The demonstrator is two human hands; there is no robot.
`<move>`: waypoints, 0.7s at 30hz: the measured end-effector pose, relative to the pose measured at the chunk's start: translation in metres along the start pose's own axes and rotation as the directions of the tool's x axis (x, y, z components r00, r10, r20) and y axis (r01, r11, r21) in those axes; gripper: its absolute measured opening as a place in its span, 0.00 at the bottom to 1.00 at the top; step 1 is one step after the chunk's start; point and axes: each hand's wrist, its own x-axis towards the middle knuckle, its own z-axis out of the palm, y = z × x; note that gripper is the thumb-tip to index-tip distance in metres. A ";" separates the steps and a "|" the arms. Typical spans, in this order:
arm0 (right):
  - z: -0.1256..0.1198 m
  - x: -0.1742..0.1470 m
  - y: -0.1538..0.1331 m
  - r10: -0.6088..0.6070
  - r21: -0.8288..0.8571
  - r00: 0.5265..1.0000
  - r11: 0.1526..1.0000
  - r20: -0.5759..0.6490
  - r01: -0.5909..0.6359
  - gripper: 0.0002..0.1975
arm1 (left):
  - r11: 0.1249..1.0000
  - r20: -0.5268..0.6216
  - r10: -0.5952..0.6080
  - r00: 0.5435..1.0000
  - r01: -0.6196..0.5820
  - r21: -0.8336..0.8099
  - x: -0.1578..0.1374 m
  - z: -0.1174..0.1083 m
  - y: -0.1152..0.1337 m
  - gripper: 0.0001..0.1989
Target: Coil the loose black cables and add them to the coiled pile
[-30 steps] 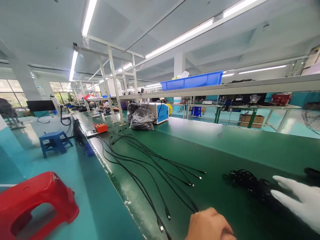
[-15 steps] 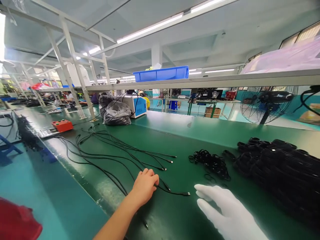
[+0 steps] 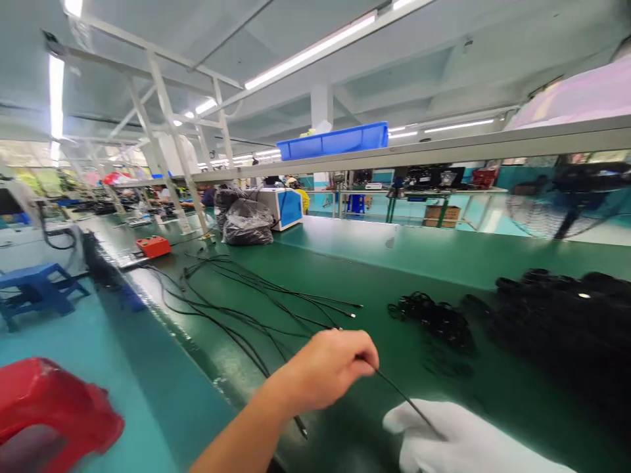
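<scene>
**Green tabletop point(image 3: 345, 263), cable handling**

Dark pile point(image 3: 566, 328): beyond right hand point(image 3: 428, 430), to its right. Loose cables point(image 3: 269, 282) spread ahead of left hand point(image 3: 340, 368). Black tangle point(image 3: 436, 318) ahead of right hand. Right: gloved, can't tell if clenched. Left: bare, grasping held cable point(image 3: 401, 394). That spans between the two.

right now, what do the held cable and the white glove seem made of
The cable likely has a black plastic or rubber sheath, looking smooth and dull. The white glove looks like matte fabric: no shine, though blur hides any weave.
</scene>
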 end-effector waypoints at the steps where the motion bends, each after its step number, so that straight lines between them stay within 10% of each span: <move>1: 0.006 0.002 -0.002 0.032 0.082 0.993 0.996 0.114 -0.041 0.14 | 1.000 -0.057 0.003 0.998 -0.002 0.025 0.004 0.000 0.007 0.08; 7: 0.017 0.034 0.017 -0.303 0.649 0.822 0.754 0.483 -0.104 0.23 | 0.982 0.052 0.084 0.995 -0.092 0.168 0.029 0.025 0.023 0.09; 14: 0.006 0.045 0.024 -0.407 0.645 0.552 0.679 0.728 -0.351 0.21 | 0.983 0.175 0.141 0.974 -0.116 -0.144 0.044 0.020 0.024 0.11; 21: 0.021 0.058 0.045 -0.391 0.627 0.573 0.719 0.721 -0.299 0.22 | 0.967 0.158 0.187 0.969 -0.154 -0.201 0.057 0.026 0.022 0.10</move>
